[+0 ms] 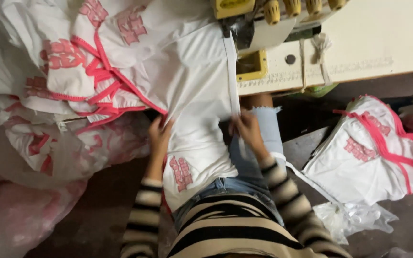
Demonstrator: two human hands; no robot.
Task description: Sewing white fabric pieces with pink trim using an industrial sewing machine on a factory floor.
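A white garment (194,95) with pink printed lettering hangs from the sewing machine table down over my lap. My left hand (159,136) grips its left edge, near pink trim. My right hand (247,129) pinches the garment's right edge, where a white band runs up toward the machine's needle area (237,33). Both my sleeves are striped black and cream. I sit in ripped blue jeans.
A yellow and cream sewing machine (273,14) stands on a cream table (374,43). A heap of white garments with pink trim (72,62) lies at left, partly in clear plastic. Another stack (374,153) lies at right on the dark floor.
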